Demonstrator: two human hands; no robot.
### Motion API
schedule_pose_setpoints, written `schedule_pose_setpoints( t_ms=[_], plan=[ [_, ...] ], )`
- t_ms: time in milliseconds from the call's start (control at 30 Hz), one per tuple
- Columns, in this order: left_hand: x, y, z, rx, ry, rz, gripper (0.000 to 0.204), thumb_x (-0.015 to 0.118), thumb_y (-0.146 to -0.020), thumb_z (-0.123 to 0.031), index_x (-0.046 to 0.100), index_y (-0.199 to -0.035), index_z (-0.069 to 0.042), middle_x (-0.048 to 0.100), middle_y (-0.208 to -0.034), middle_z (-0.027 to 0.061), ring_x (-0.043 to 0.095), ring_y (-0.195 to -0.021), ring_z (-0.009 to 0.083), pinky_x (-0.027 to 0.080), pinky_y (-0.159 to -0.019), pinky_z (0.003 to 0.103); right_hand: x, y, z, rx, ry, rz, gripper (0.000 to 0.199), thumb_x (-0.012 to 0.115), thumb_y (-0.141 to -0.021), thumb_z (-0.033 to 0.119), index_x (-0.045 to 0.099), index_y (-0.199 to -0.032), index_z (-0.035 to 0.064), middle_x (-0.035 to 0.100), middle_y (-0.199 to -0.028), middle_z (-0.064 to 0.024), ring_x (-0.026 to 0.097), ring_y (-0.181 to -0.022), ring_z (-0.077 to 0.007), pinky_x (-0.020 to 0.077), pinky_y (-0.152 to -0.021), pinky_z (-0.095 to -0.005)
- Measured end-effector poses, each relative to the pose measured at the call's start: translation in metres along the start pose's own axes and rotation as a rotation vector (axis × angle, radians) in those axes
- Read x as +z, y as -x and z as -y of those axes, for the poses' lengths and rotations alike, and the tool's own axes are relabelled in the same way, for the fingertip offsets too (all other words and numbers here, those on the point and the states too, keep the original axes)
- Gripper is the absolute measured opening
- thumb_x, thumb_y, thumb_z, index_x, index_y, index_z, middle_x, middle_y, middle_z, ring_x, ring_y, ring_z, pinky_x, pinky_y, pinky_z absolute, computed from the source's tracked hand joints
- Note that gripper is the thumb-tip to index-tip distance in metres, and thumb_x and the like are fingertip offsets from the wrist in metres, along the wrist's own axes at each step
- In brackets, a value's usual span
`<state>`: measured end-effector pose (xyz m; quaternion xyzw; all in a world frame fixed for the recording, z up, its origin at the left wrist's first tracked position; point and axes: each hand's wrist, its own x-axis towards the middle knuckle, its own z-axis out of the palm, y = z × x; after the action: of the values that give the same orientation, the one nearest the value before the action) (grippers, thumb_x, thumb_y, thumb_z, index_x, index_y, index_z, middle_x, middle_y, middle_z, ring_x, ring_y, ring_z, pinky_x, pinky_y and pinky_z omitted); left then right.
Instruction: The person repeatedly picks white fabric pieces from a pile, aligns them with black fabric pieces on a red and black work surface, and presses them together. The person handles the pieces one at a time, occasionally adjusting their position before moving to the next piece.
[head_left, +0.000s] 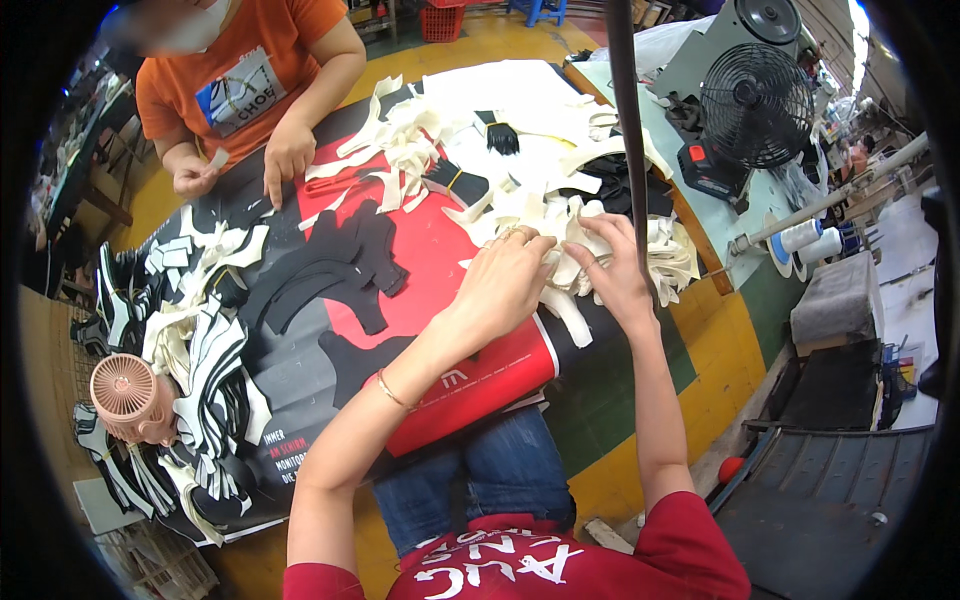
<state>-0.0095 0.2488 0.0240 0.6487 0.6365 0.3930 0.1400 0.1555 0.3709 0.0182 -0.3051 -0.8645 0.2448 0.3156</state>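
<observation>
My left hand (505, 280) and my right hand (618, 268) are both closed on a bundle of cream-white cut strips (566, 262) at the near right of the table. More cream strips (405, 140) lie spread across the far half. Black cut pieces (335, 270) rest on the red part of the table cover (430, 250), to the left of my hands. A bracelet is on my left wrist and a ring on one left finger.
A person in an orange shirt (250, 75) sits at the far left, hands on small pieces. Black-and-white cut parts (205, 340) pile at the left beside a small pink fan (125, 390). A black fan (755, 105) and thread spools (800, 240) stand right. A dark pole (625, 110) crosses in front.
</observation>
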Motion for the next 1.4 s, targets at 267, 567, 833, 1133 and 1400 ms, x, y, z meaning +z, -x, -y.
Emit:
schedule_pose_setpoints(
  t_ms=[267,567,833,1133,1400],
  plan=[
    [0.015,-0.015,-0.003,-0.108,0.186,-0.064,0.026,0.063,-0.092,-0.01,0.067,-0.117,-0.002,0.064,-0.107,0.0207,0.064,-0.095,0.0364,0.051,-0.085,0.042,-0.008,0.014,-0.007,-0.061,-0.177,-0.111,0.018,0.074,-0.078,-0.003,0.069,-0.094,0.0015,0.068,-0.103,-0.0101,0.067,-0.093,-0.0214,0.0529,-0.082,-0.0322],
    [0.012,-0.021,-0.01,0.129,0.127,-0.113,0.017,0.071,-0.089,-0.013,0.073,-0.102,-0.003,0.067,-0.103,0.0141,0.066,-0.09,0.0323,0.052,-0.08,0.041,-0.01,0.016,-0.014,-0.147,-0.19,-0.091,0.02,0.07,-0.085,-0.004,0.073,-0.104,0.0022,0.069,-0.104,-0.0114,0.07,-0.09,-0.0215,0.0554,-0.076,-0.0298],
    [0.016,-0.033,-0.004,-0.023,0.238,-0.105,0.014,0.067,-0.09,-0.007,0.073,-0.097,0.002,0.069,-0.094,0.0177,0.068,-0.086,0.0329,0.051,-0.077,0.039,-0.005,0.013,-0.012,-0.097,-0.181,-0.094,0.018,0.071,-0.088,0.001,0.074,-0.106,0.0023,0.07,-0.101,-0.0121,0.07,-0.087,-0.0227,0.0552,-0.075,-0.0309],
    [0.009,-0.032,-0.006,-0.019,0.22,-0.052,0.015,0.066,-0.09,-0.007,0.074,-0.097,0.003,0.07,-0.095,0.0182,0.069,-0.086,0.0336,0.052,-0.078,0.04,-0.006,0.013,-0.013,-0.122,-0.218,-0.093,0.019,0.07,-0.089,0.001,0.073,-0.108,0.0032,0.07,-0.101,-0.012,0.07,-0.086,-0.0222,0.0554,-0.072,-0.03],
    [0.007,-0.032,-0.009,0.007,0.157,-0.056,0.017,0.067,-0.088,-0.014,0.076,-0.096,-0.001,0.071,-0.098,0.0146,0.068,-0.085,0.0341,0.052,-0.078,0.043,-0.005,0.012,-0.02,-0.14,-0.177,-0.087,0.019,0.068,-0.091,0.002,0.073,-0.109,0.003,0.07,-0.1,-0.0125,0.07,-0.085,-0.0222,0.0552,-0.071,-0.03]
  ],
)
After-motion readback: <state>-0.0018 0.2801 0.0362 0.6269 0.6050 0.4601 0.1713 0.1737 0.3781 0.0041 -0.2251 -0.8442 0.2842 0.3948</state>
